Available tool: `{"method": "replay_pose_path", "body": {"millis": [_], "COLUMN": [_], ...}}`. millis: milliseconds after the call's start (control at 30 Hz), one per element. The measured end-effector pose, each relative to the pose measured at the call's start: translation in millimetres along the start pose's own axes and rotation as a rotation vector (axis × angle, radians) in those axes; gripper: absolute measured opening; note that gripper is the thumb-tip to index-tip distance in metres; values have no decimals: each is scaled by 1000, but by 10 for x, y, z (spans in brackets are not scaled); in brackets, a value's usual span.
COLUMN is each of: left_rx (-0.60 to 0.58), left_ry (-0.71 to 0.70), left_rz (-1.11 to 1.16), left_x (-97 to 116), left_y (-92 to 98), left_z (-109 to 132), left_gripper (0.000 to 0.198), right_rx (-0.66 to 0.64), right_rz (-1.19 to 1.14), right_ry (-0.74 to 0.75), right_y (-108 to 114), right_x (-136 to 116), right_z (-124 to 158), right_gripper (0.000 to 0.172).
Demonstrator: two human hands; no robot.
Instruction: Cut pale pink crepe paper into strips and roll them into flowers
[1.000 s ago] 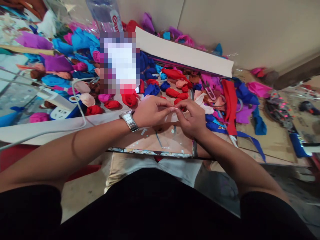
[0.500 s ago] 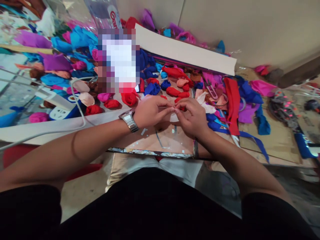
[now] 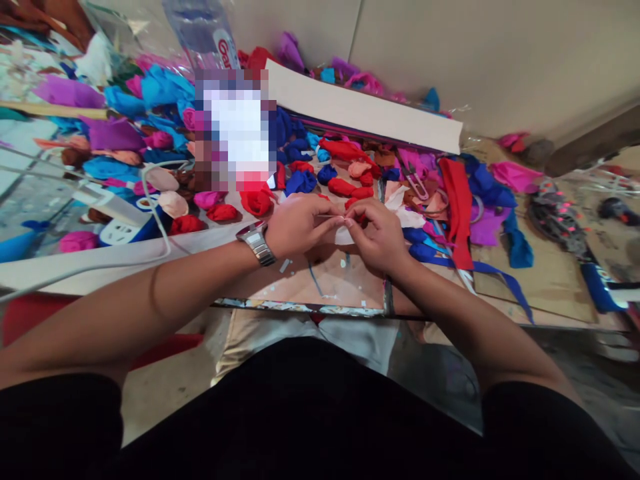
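Observation:
My left hand (image 3: pixel 299 224), with a silver watch (image 3: pixel 257 243) on its wrist, and my right hand (image 3: pixel 379 235) meet fingertip to fingertip over a brown board (image 3: pixel 330 283). Both pinch a small white piece of paper or fabric (image 3: pixel 345 234) between them; a bit of red shows by the right fingers. Rolled red pieces (image 3: pixel 345 187) and blue pieces (image 3: pixel 303 180) lie just beyond the hands.
Heaps of coloured crepe rolls cover the table. A white power strip (image 3: pixel 117 223) with cable lies left, a long white board (image 3: pixel 360 110) behind, a plastic bottle (image 3: pixel 205 30) at the back. Scissors (image 3: pixel 415 180), red strip (image 3: pixel 457 200) and blue strips (image 3: pixel 515 243) lie to the right.
Both hands stay pinched together on the white piece, with only small finger shifts. The view has moved slightly.

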State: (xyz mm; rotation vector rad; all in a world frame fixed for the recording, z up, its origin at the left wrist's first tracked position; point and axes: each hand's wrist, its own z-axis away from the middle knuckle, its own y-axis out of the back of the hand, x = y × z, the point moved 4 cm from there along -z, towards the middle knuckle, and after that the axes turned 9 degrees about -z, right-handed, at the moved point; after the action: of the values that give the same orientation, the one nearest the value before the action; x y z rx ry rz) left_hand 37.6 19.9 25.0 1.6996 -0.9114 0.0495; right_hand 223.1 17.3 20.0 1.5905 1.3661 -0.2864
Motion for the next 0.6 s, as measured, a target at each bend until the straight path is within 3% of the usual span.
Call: {"method": "replay_pose_path", "body": {"millis": [333,600], "left_rx": [-18,-40], "left_ry": [8,13], "left_rz": [73,108], "left_x": [31,8], "left_y": [68,66], "left_z": [-4,-6], "left_gripper": [33,34], "right_rx": [-44,-21], "right_rz": [-14,2], "right_ry": [25,87], "right_y": [-7,63], "right_x": [-11,-19], "right_z": [-19,-13], "right_gripper": [15,16]}}
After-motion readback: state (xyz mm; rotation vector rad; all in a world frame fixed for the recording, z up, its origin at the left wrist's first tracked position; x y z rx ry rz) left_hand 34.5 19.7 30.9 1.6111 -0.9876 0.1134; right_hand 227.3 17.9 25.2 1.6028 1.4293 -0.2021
